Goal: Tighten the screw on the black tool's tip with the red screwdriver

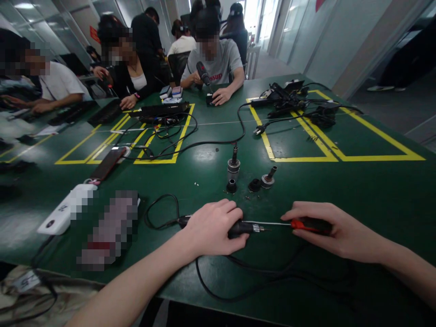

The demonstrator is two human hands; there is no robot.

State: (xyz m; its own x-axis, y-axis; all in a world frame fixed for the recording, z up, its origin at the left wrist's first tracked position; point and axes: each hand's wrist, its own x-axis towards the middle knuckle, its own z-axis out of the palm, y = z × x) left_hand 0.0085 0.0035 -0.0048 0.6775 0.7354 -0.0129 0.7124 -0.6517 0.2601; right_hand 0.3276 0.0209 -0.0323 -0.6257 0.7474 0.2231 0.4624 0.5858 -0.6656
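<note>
While people line the green table, left fingers grip a black tool, right a screwdriver.

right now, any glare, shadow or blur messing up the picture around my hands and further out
Head view, near: left hand and right hand look fairly sharp, with dark shadow below the right; head view, middle: pale glare on the green table; head view, far: blown-out window, smeared left edge, pixelated patches.
</note>
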